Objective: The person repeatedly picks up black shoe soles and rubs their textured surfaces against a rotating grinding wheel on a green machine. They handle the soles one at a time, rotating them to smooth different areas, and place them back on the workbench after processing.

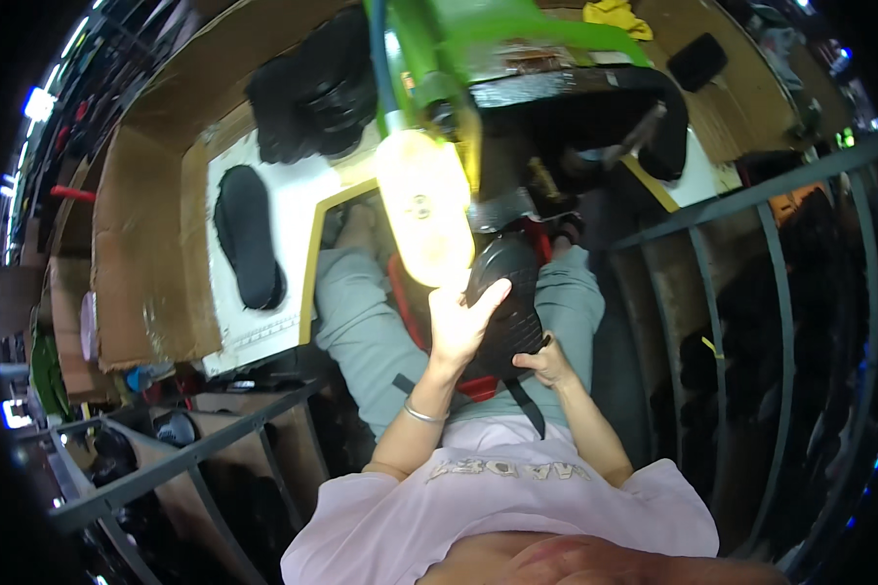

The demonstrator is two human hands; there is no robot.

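Observation:
My left hand (458, 327) grips the left side of a black shoe sole (509, 307), its thumb lying across the upturned, textured face. Lower down on the right, my right hand (548, 364) is closed on the edge near the other end. The sole is held tilted above my lap, its far end close under a green machine (502, 37). A dark strap (527, 408) hangs below it. Brightly lit, a pale machine part (423, 210) sits just beyond my left hand, washed out by glare. The fingers beneath the sole are hidden.
Another black sole (246, 237) lies on the white board (281, 219) to the left, with a pile of black pieces (317, 88) behind it. Cardboard walls (151, 249) surround the board. Metal rails (776, 263) stand on both sides. A yellow cloth (617, 18) lies at the far right.

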